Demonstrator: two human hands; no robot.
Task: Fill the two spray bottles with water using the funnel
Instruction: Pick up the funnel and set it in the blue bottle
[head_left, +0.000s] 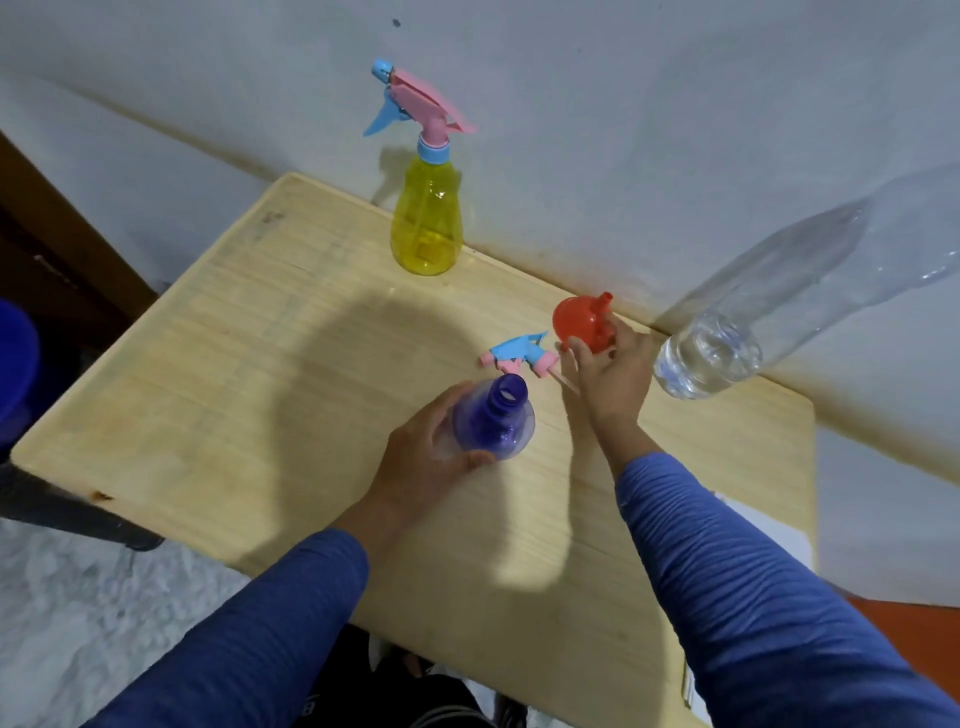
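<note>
While the wooden table (218, 374) fills most of the view, its left part lies bare, with only a broad shadow across it. Taking the purple spray bottle (493, 421) as the landmark, the left hand (431, 457) sits on its left side, fingers and thumb wrapped around the lower body of the bottle, holding it upright on the table. Its neck is open, with no cap on it, and the mouth faces up toward the camera. Both forearms wear blue sleeves (727, 561).

Well beyond the purple bottle, at the far edge of the table against the pale wall (623, 104), stands the yellow spray bottle (427, 218), upright, its pink and blue trigger head (410, 101) screwed on.

Just behind the purple bottle and slightly to its right lies a loose blue and pink trigger head (519, 356), flat on the table, its thin dip tube running out toward the right hand.

Right of the purple bottle, the right hand (608, 374) is raised above the table with its fingers curled around the red funnel (582, 322). The funnel is gripped at its side, spout pointing up and away, wide bowl turned to the left.

Farther right again, a large clear plastic bottle (769, 306) stands near the table's far right edge, just beside the right hand. Water sits in its lower part; whether the hand touches it cannot be told.
</note>
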